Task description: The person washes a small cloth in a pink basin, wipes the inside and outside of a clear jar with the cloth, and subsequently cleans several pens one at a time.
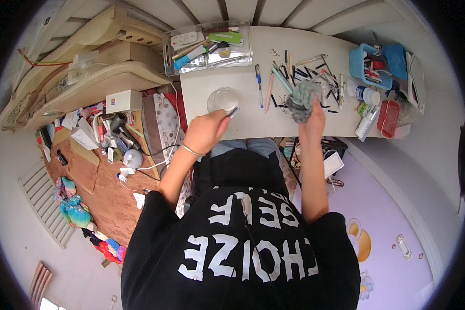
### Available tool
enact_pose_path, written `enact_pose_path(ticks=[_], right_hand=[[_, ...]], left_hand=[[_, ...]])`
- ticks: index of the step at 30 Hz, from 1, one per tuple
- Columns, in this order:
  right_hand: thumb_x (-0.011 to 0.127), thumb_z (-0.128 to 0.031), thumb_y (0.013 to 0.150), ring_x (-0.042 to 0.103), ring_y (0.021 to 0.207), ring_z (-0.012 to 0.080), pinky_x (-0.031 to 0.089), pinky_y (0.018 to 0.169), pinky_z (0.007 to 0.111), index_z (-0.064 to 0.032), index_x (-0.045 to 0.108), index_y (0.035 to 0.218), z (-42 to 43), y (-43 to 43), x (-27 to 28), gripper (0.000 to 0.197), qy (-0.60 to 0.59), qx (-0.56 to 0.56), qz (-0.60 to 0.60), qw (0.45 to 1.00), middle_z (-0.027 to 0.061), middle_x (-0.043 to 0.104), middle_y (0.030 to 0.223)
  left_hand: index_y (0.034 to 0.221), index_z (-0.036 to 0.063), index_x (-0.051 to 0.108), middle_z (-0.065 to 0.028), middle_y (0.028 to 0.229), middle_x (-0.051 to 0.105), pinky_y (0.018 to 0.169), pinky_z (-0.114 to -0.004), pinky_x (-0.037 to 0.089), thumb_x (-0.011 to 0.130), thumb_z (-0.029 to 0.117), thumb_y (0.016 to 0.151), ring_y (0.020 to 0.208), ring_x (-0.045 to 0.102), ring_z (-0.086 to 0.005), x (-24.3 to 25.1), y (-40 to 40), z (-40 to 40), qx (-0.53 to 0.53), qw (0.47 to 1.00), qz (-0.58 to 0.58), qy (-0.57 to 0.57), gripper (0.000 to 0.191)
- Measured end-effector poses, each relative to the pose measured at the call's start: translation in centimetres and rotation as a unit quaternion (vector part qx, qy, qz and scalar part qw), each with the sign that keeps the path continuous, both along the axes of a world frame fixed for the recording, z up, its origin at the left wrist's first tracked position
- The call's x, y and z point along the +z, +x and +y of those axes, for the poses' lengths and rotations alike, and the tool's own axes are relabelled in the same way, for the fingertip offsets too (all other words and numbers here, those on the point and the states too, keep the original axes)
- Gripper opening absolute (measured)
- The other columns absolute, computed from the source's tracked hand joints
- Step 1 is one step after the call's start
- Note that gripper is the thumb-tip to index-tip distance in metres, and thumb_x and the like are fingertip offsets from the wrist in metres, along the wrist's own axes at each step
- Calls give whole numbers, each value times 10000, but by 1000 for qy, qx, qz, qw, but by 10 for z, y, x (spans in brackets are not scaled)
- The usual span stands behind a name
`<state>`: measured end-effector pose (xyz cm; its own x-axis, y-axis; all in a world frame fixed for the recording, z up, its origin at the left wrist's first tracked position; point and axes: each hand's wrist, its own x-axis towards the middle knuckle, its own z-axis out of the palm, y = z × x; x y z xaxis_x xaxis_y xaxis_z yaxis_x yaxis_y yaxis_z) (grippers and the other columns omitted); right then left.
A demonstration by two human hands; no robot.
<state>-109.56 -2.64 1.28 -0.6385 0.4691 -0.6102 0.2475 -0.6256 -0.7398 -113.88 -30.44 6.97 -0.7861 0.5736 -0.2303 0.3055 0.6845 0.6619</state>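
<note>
My left hand (207,130) pinches a short dark piece with a pale shine (232,112), perhaps a pen part, at the lower right rim of a clear round cup (224,101). In my right hand (314,116) is a crumpled grey-green cloth (304,99), held over the scattered pens. A mint-green pen (282,80) runs up to the cloth; whether it is gripped cannot be told. Between the cup and the cloth lie a blue-and-clear pen (259,86) and a pink pen (269,93). Black pen caps and thin pen pieces (302,71) spread around and behind the cloth.
A clear plastic tray (252,50) of stationery stands at the back left of the white table (201,85). On the right are a blue basket (358,64), a white bottle (368,95), a white spray bottle (366,124) and a red basket (388,118). Left of the table is a cluttered bed (112,209).
</note>
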Motion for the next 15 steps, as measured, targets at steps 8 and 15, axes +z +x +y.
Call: enact_pose_path(ticks=[8,15], right_hand=[[448,-226,978,605,1007,214,476,887,340,53,532,1160,3,38,9,344,-18,-5,-29,999,128,612,1121],[435,-240,984,621,977,215,503,845,354,41,545,1143,30,73,0,341,-66,-75,3,995,125,618,1107]], left_hand=[[738,67,605,-118,647,622,517,-404,487,568,427,848,589,620,-310,-17,-26,5,-41,962,107,-249,378],[750,81,589,-84,667,622,509,-380,471,611,348,843,586,618,-278,13,-11,31,-22,983,90,-157,284]])
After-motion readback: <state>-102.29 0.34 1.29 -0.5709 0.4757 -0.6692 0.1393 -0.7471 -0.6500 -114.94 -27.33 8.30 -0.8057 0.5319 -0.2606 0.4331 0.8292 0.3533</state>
